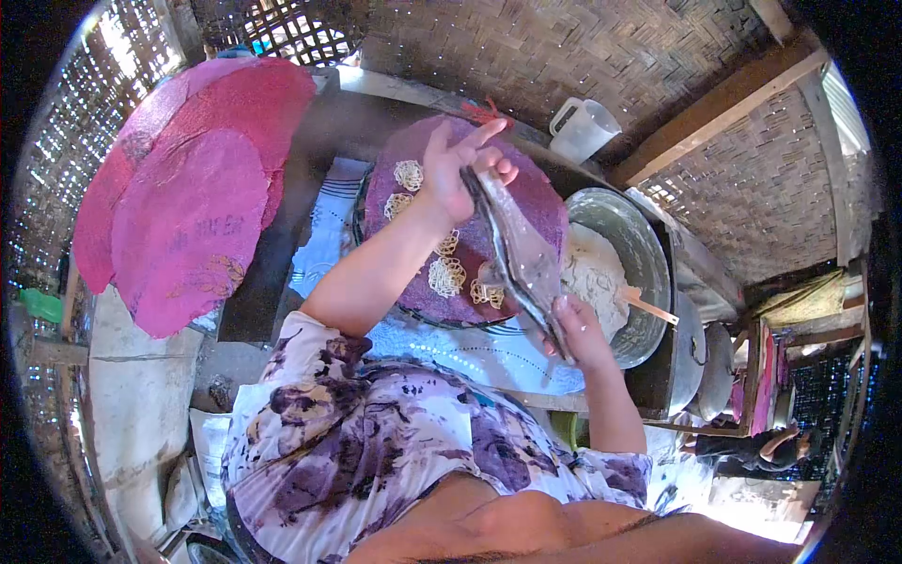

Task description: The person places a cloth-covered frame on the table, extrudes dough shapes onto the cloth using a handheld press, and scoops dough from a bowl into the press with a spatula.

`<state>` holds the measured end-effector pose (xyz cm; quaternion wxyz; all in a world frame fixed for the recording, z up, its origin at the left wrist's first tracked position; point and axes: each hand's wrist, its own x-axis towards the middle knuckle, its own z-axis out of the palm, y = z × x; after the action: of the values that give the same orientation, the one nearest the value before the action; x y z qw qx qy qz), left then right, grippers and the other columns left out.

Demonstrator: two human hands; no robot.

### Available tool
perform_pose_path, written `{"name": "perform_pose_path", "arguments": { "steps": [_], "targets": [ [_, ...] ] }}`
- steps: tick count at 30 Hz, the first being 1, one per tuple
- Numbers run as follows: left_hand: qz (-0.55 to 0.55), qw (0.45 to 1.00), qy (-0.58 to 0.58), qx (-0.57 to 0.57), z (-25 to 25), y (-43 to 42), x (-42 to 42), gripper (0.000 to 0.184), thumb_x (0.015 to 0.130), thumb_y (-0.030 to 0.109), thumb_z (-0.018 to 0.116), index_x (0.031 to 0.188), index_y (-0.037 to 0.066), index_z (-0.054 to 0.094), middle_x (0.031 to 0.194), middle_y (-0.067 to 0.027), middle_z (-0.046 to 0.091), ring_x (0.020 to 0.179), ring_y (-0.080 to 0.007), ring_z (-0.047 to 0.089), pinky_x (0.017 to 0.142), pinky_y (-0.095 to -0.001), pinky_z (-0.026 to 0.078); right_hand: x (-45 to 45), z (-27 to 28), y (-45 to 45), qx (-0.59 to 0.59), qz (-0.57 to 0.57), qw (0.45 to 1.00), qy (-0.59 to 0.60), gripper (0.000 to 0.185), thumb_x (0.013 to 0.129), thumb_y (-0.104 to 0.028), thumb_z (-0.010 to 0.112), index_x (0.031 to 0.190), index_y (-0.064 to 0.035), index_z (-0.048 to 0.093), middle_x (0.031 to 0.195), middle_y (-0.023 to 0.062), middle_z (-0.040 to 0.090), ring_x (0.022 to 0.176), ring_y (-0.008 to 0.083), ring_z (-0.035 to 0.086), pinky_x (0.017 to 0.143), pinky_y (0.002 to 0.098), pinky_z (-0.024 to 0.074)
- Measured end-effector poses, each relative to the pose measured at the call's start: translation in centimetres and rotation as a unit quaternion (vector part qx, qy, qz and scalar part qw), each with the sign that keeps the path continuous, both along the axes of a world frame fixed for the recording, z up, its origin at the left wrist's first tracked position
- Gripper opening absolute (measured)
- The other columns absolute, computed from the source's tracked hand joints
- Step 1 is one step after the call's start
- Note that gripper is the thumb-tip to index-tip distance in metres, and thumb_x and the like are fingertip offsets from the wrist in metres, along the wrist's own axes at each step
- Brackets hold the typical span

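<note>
My left hand (460,169) has its index finger stretched out, while its other fingers and thumb are around the upper end of a long, flat, greyish piece with a dark edge (512,244). The lower end of that piece is between the fingers and thumb of my right hand (578,334). It slants over a round purple mat (404,240). Several pale, lacy noodle-like rounds (446,276) lie on the mat, partly hidden by my left forearm. Beside my right hand is a large metal basin (644,273) with a white doughy mass (592,268) and a wooden-handled tool (648,305).
Pink and red round sheets (188,197) overlap at the left. A white plastic jug (584,130) stands near the woven wall. Under the mat lies a light patterned cloth (470,352). Pot lids (691,352) are right of the basin. Another person (761,451) is at the far right.
</note>
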<state>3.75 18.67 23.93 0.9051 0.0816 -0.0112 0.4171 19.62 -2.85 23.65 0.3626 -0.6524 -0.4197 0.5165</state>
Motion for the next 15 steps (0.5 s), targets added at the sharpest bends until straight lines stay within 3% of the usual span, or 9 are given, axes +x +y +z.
{"name": "perform_pose_path", "arguments": {
  "steps": [4, 8, 11, 15],
  "targets": [
    [-0.056, 0.992, -0.090, 0.070, -0.2, 2.0, 0.9, 0.061, 0.086, 0.051, 0.020, 0.105, 0.003, 0.052, 0.050, -0.0036, 0.042, 0.057, -0.0234, 0.047, 0.068, -0.0387, 0.040, 0.6, 1.5, 1.0, 0.000, 0.001, 1.000, -0.010, 0.047, 0.085, -0.047, 0.043, 0.093, -0.0011, 0.049, 0.062, 0.0066, 0.055, 0.043, 0.0112, 0.049, 0.040, 0.0223, 0.0396],
    [-0.059, 0.992, -0.083, 0.079, 0.2, 2.2, 1.6, 0.060, 0.087, 0.049, 0.018, 0.100, 0.004, 0.055, 0.047, -0.0023, 0.039, 0.052, -0.0211, 0.045, 0.064, -0.0377, 0.038, 0.7, 2.6, 1.0, 0.005, 0.005, 1.000, 0.012, 0.046, 0.085, -0.046, 0.042, 0.094, -0.0011, 0.049, 0.062, 0.0075, 0.056, 0.042, 0.0119, 0.049, 0.039, 0.0223, 0.0393],
    [-0.056, 0.995, -0.065, 0.055, -0.2, 1.2, 2.1, 0.055, 0.087, 0.047, 0.023, 0.100, 0.004, 0.056, 0.047, 0.0007, 0.034, 0.049, -0.0169, 0.044, 0.061, -0.0357, 0.040, 1.5, 2.4, 0.1, -0.018, 0.007, 1.000, 0.020, 0.045, 0.086, -0.045, 0.042, 0.093, -0.0009, 0.049, 0.061, 0.0078, 0.056, 0.041, 0.0122, 0.049, 0.038, 0.0225, 0.0389],
    [-0.037, 0.999, 0.018, -0.016, -1.7, -0.9, 2.2, 0.049, 0.086, 0.045, 0.027, 0.087, 0.006, 0.056, 0.046, 0.0033, 0.028, 0.042, -0.0127, 0.033, 0.054, -0.0320, 0.035, 2.3, 1.5, -1.0, -0.070, -0.001, 0.997, -0.021, 0.043, 0.087, -0.043, 0.041, 0.089, -0.0010, 0.051, 0.060, 0.0071, 0.056, 0.039, 0.0122, 0.048, 0.037, 0.0227, 0.0382]
  ]
}}
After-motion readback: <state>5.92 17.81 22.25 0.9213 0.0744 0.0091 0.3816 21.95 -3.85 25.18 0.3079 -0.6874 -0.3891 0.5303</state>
